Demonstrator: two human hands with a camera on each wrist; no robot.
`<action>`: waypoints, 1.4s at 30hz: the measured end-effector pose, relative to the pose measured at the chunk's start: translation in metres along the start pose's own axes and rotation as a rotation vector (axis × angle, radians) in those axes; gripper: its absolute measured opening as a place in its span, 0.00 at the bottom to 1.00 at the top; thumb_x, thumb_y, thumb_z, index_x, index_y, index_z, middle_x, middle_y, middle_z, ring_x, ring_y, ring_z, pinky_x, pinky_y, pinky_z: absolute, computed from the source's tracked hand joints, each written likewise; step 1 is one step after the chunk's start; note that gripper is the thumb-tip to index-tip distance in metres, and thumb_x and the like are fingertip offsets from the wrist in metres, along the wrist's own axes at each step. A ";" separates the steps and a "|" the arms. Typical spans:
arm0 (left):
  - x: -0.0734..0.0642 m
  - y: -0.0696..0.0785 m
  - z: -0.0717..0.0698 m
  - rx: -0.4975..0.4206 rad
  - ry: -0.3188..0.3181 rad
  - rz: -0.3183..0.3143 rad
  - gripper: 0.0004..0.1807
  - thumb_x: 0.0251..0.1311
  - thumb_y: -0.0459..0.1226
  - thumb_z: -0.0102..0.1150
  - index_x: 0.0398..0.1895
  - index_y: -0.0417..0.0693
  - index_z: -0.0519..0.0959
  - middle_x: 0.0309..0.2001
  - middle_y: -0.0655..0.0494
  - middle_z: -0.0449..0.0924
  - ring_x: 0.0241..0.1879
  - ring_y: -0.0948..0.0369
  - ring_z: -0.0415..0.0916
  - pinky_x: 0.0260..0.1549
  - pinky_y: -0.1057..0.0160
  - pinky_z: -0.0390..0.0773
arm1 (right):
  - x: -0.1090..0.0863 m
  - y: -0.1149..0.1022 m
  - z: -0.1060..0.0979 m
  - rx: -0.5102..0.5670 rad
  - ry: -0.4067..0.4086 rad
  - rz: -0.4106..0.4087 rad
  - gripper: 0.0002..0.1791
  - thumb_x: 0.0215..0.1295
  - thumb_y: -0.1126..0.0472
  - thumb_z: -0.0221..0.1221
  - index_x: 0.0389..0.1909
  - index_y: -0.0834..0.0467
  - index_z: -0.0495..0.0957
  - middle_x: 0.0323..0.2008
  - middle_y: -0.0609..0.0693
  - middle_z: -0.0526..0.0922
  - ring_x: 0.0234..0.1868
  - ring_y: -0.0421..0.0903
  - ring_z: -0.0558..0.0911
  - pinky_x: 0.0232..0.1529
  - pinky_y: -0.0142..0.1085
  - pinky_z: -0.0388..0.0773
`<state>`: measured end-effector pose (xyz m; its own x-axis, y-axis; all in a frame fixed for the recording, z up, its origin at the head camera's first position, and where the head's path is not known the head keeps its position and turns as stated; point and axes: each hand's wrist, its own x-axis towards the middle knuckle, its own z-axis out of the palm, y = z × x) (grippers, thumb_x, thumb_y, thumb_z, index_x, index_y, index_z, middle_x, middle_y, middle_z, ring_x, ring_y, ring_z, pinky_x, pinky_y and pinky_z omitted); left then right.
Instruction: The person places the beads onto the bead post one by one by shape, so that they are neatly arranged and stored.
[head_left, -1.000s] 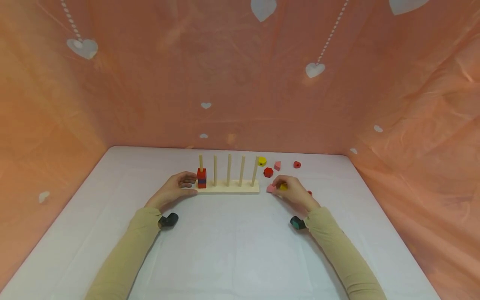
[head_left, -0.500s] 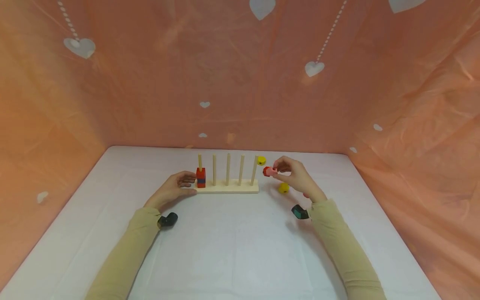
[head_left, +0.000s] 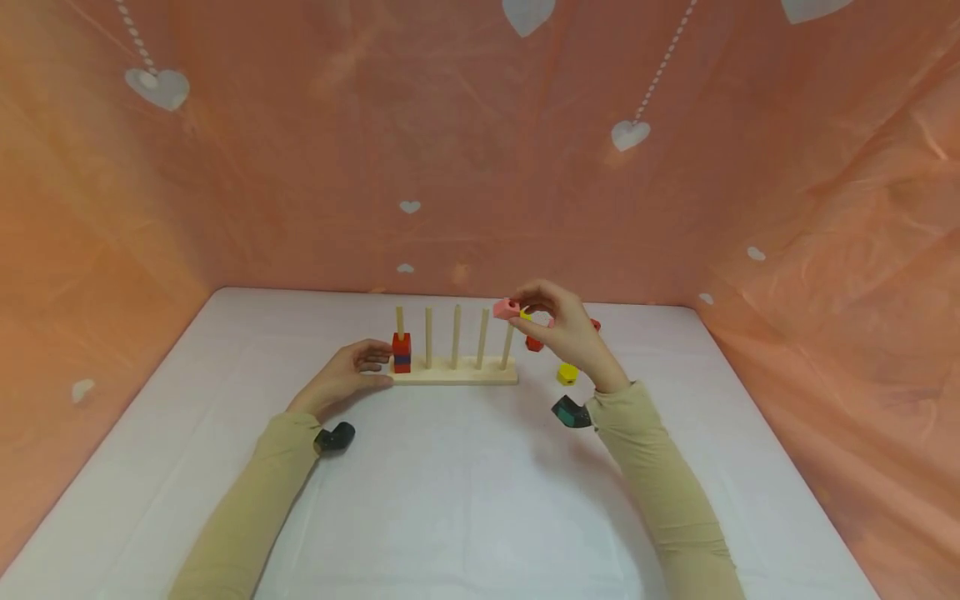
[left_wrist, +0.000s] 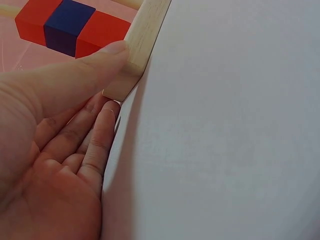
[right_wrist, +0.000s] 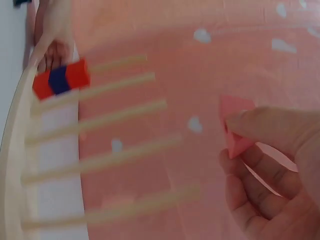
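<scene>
A pink block with a hole (head_left: 507,309) is pinched between the thumb and fingers of my right hand (head_left: 557,323), raised near the tops of the rightmost pegs. In the right wrist view the pink block (right_wrist: 237,121) looks wedge-shaped. The wooden peg stand (head_left: 453,377) has several upright pegs in a row. Its leftmost peg carries red, blue and red blocks (head_left: 402,353), stacked. My left hand (head_left: 347,375) holds the stand's left end. In the left wrist view the thumb presses the stand's base (left_wrist: 145,42), with fingers curled at its end, partly hidden.
Right of the stand lie a yellow bead (head_left: 567,374), a red bead (head_left: 534,343) and another red bead (head_left: 596,325). More yellow and pink pieces are partly covered by the right hand. A white cloth (head_left: 465,483) covers the table; an orange curtain (head_left: 465,167) hangs behind.
My right hand has picked the pink block up off the table and carried it up and left to the rightmost pegs. The left hand stays at the stand's end.
</scene>
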<state>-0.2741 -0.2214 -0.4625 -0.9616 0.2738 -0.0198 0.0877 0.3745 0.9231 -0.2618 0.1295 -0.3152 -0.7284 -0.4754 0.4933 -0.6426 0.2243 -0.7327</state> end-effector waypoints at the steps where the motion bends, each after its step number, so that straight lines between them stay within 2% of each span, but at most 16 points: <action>1: 0.001 -0.001 0.000 -0.003 0.002 0.011 0.33 0.52 0.34 0.70 0.61 0.38 0.68 0.57 0.41 0.72 0.55 0.47 0.70 0.58 0.50 0.68 | 0.003 -0.006 0.004 0.010 0.004 -0.012 0.15 0.56 0.76 0.63 0.45 0.71 0.75 0.42 0.61 0.79 0.42 0.53 0.78 0.48 0.41 0.77; 4: 0.002 -0.002 0.000 -0.002 -0.001 0.049 0.32 0.52 0.32 0.70 0.60 0.35 0.68 0.57 0.38 0.72 0.54 0.46 0.71 0.57 0.49 0.68 | 0.011 -0.015 0.017 0.038 0.017 -0.044 0.15 0.57 0.76 0.62 0.46 0.72 0.75 0.42 0.63 0.80 0.42 0.53 0.78 0.47 0.46 0.77; 6: 0.002 -0.002 0.000 -0.012 -0.002 0.048 0.32 0.52 0.32 0.70 0.60 0.35 0.68 0.57 0.37 0.72 0.55 0.46 0.71 0.58 0.49 0.68 | 0.016 -0.017 0.026 0.048 0.023 -0.061 0.15 0.57 0.76 0.62 0.46 0.73 0.75 0.43 0.63 0.79 0.43 0.53 0.78 0.47 0.50 0.76; 12: 0.002 -0.002 0.000 -0.015 -0.005 0.034 0.32 0.53 0.33 0.70 0.61 0.36 0.68 0.57 0.38 0.71 0.55 0.46 0.70 0.58 0.49 0.68 | 0.028 -0.019 0.052 0.081 0.043 -0.095 0.15 0.59 0.76 0.61 0.47 0.73 0.74 0.43 0.64 0.79 0.45 0.56 0.78 0.47 0.53 0.74; 15: 0.000 -0.003 0.001 -0.027 -0.005 -0.008 0.32 0.53 0.35 0.70 0.61 0.40 0.68 0.58 0.42 0.71 0.55 0.48 0.70 0.57 0.50 0.69 | 0.032 -0.020 0.066 0.078 0.040 -0.096 0.15 0.59 0.75 0.61 0.47 0.72 0.75 0.44 0.63 0.79 0.45 0.56 0.78 0.48 0.54 0.75; 19: -0.003 -0.003 0.001 -0.050 -0.008 -0.049 0.33 0.53 0.37 0.70 0.62 0.44 0.68 0.58 0.45 0.71 0.56 0.49 0.70 0.57 0.50 0.70 | 0.040 0.001 0.083 0.039 0.045 -0.105 0.15 0.59 0.71 0.63 0.48 0.66 0.76 0.44 0.55 0.80 0.45 0.47 0.78 0.48 0.47 0.76; 22: -0.004 -0.001 0.000 -0.049 -0.009 -0.047 0.33 0.53 0.37 0.70 0.62 0.43 0.68 0.59 0.45 0.71 0.57 0.48 0.70 0.58 0.49 0.69 | 0.045 0.018 0.091 0.006 0.066 -0.103 0.15 0.60 0.67 0.64 0.48 0.61 0.78 0.45 0.50 0.81 0.45 0.41 0.78 0.48 0.39 0.76; 27: -0.004 0.003 0.001 -0.026 -0.005 -0.045 0.33 0.53 0.37 0.70 0.62 0.43 0.68 0.59 0.45 0.71 0.57 0.48 0.68 0.59 0.48 0.68 | 0.047 0.018 0.097 -0.026 0.101 -0.069 0.15 0.59 0.67 0.65 0.48 0.61 0.79 0.45 0.52 0.82 0.47 0.45 0.78 0.48 0.36 0.74; 33: -0.003 0.003 0.001 -0.032 0.000 -0.054 0.33 0.53 0.37 0.70 0.62 0.43 0.68 0.59 0.45 0.71 0.57 0.49 0.69 0.59 0.49 0.68 | 0.045 0.003 0.099 0.027 0.118 -0.041 0.15 0.59 0.72 0.63 0.48 0.69 0.76 0.44 0.62 0.80 0.46 0.56 0.79 0.48 0.48 0.77; 35: -0.003 0.002 0.001 -0.043 -0.002 -0.058 0.33 0.53 0.36 0.70 0.62 0.43 0.67 0.59 0.45 0.70 0.58 0.48 0.68 0.59 0.49 0.67 | 0.044 -0.002 0.099 0.045 0.113 -0.023 0.15 0.59 0.74 0.62 0.47 0.71 0.75 0.44 0.63 0.79 0.45 0.57 0.79 0.47 0.49 0.78; 37: -0.003 0.002 0.001 -0.050 -0.003 -0.062 0.33 0.53 0.37 0.70 0.62 0.44 0.67 0.60 0.45 0.70 0.58 0.49 0.68 0.59 0.49 0.67 | 0.044 0.003 0.100 0.061 0.115 -0.007 0.15 0.60 0.73 0.62 0.48 0.70 0.76 0.43 0.62 0.80 0.44 0.55 0.79 0.44 0.48 0.78; 42: -0.001 0.001 0.000 -0.018 -0.003 -0.016 0.33 0.53 0.36 0.70 0.62 0.40 0.67 0.58 0.42 0.71 0.56 0.47 0.69 0.59 0.48 0.68 | 0.049 0.026 0.105 0.071 0.143 0.009 0.15 0.60 0.69 0.63 0.48 0.64 0.77 0.43 0.56 0.81 0.43 0.49 0.80 0.40 0.40 0.78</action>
<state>-0.2728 -0.2217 -0.4613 -0.9621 0.2706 -0.0352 0.0681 0.3628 0.9294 -0.2890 0.0227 -0.3593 -0.7638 -0.3465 0.5445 -0.6211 0.1651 -0.7662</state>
